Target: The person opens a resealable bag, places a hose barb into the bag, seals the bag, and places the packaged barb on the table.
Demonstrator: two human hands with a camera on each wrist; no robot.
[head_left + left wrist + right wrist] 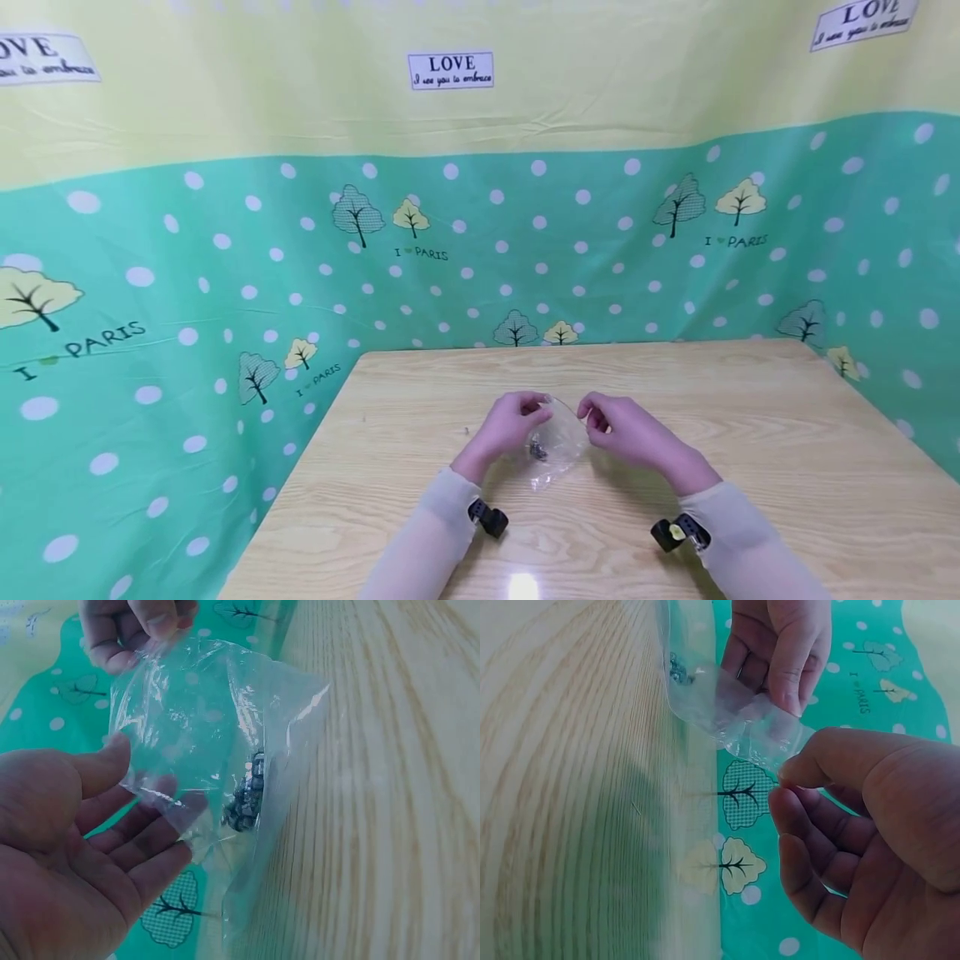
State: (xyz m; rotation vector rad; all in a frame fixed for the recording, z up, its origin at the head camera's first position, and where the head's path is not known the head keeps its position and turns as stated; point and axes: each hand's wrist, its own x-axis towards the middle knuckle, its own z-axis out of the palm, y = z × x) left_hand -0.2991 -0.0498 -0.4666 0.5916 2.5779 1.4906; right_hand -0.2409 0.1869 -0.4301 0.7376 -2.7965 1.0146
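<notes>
A clear plastic bag (561, 437) hangs between the two hands just above the table, its lower part near the wood. Several small dark, shiny metallic pieces (247, 799) lie bunched at the bottom of the bag; their exact kind is too small to tell. My left hand (510, 422) holds one upper side of the bag, with the thumb in front and fingers behind the film. On the opposite side, my right hand (870, 825) pinches the bag's upper corner between thumb and forefinger, the other fingers loosely bent.
The light wood table (750, 433) spreads around the hands. A tiny dark bit (467, 431) lies on it left of the left hand, with a fainter speck farther left. Behind and beside the table hangs a green and yellow printed curtain (480, 275).
</notes>
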